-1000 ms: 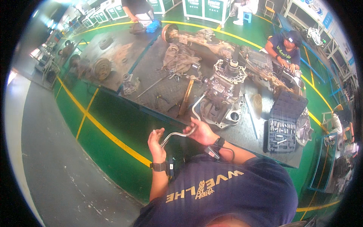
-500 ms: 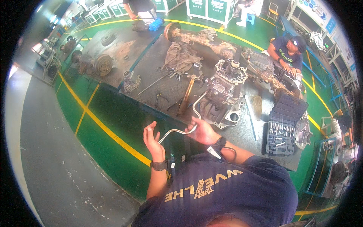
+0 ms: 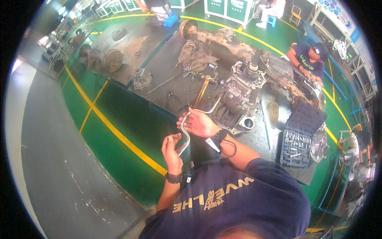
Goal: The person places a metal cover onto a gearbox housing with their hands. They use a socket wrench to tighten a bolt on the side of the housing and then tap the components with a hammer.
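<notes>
A shiny crank-shaped steel speed brace (image 3: 185, 138) spans from my hands to the side of a metal gearbox (image 3: 234, 93), where its far end meets the casing. My left hand (image 3: 172, 154) has its fingers curled around the near end. My right hand (image 3: 201, 124) is closed loosely on the bent middle part, palm turned up, thumb toward the gearbox. What the tip sits on is too small to make out. Beside the gearbox lies a hammer (image 3: 202, 92) with a wooden handle.
An open black socket case (image 3: 295, 148) lies right of the gearbox. A brown rag (image 3: 195, 56), a long rod (image 3: 165, 84) and several greasy parts lie on the dark workbench (image 3: 159, 97). Across the bench a person (image 3: 308, 59) in a dark cap bends over parts.
The speed brace's bent middle has swung left and up, carried by my right hand. My left hand has shifted slightly right, its fingers more curled. The whole view has shifted a little.
</notes>
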Available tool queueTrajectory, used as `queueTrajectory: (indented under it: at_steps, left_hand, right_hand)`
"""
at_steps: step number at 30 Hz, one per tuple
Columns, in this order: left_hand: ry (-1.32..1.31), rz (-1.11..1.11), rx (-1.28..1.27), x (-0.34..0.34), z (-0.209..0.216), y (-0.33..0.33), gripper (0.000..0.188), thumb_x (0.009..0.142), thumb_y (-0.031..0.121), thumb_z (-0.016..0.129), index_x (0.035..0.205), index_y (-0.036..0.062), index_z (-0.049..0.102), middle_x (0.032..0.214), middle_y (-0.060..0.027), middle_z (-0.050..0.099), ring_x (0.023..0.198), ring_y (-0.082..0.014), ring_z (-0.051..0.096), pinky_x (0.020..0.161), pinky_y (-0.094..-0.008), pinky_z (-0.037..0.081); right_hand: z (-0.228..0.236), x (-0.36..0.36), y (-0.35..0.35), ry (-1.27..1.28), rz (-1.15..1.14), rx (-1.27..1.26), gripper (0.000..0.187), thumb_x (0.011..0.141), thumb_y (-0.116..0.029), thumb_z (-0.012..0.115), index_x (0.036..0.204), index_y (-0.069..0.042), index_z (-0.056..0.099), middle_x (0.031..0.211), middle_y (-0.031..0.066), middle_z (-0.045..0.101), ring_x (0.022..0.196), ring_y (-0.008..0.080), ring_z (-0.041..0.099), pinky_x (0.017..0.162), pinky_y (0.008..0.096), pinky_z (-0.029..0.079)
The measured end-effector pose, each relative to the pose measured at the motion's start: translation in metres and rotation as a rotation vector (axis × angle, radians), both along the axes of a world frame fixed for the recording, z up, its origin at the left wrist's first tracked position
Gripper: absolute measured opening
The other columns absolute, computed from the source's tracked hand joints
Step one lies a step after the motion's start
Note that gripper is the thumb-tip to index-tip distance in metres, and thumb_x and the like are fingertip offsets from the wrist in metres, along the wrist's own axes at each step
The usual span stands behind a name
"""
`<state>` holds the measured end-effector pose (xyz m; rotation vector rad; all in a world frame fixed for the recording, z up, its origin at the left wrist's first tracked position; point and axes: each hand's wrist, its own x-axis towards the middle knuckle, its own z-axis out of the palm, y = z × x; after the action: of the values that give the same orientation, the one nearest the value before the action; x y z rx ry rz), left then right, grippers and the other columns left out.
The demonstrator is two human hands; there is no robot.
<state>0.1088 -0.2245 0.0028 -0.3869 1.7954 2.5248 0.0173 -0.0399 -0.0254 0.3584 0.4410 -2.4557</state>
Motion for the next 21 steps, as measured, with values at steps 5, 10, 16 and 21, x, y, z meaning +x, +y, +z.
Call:
queueTrajectory:
  at_steps: [5, 10, 16, 21]
  left_hand:
    - [-0.171, 0.058, 0.105, -0.005, 0.0, -0.012, 0.031, 0.105, 0.036, 0.05, 0.103, 0.0069, 0.061, 0.101, -0.0129, 0.069, 0.098, -0.0254, 0.068, 0.062, -0.0407, 0.063]
    - [-0.097, 0.108, 0.223, -0.031, 0.01, -0.018, 0.028, 0.105, 0.034, 0.051, 0.1, 0.0083, 0.061, 0.088, -0.0079, 0.068, 0.081, -0.0224, 0.07, 0.056, -0.0354, 0.061]
    - [-0.004, 0.012, 0.158, -0.034, 0.031, 0.0, 0.022, 0.105, 0.028, 0.054, 0.098, 0.0084, 0.061, 0.082, -0.0049, 0.066, 0.073, -0.0195, 0.068, 0.054, -0.0307, 0.052]
    - [0.336, -0.008, -0.291, -0.015, 0.033, -0.01, 0.02, 0.102, 0.025, 0.055, 0.091, 0.0085, 0.059, 0.066, -0.0024, 0.055, 0.06, -0.0147, 0.057, 0.051, -0.0285, 0.044]
  right_hand:
    - [0.028, -0.004, 0.008, 0.016, -0.097, -0.15, 0.037, 0.102, -0.041, 0.06, 0.093, -0.005, 0.057, 0.1, 0.0171, 0.064, 0.11, 0.0385, 0.061, 0.111, 0.0554, 0.045]
    - [0.005, 0.051, 0.023, -0.03, -0.217, -0.083, 0.031, 0.104, -0.035, 0.056, 0.09, -0.008, 0.054, 0.089, 0.0105, 0.058, 0.094, 0.0315, 0.06, 0.109, 0.0548, 0.046]
    - [-0.064, 0.0, -0.004, -0.286, -0.129, 0.118, 0.026, 0.105, -0.03, 0.053, 0.101, -0.004, 0.048, 0.093, 0.0146, 0.054, 0.092, 0.0347, 0.058, 0.099, 0.0589, 0.05]
    - [-0.031, -0.068, -0.037, -0.109, 0.003, -0.023, 0.044, 0.101, -0.034, 0.063, 0.121, -0.002, 0.041, 0.113, 0.0207, 0.049, 0.11, 0.0381, 0.054, 0.11, 0.0606, 0.043]
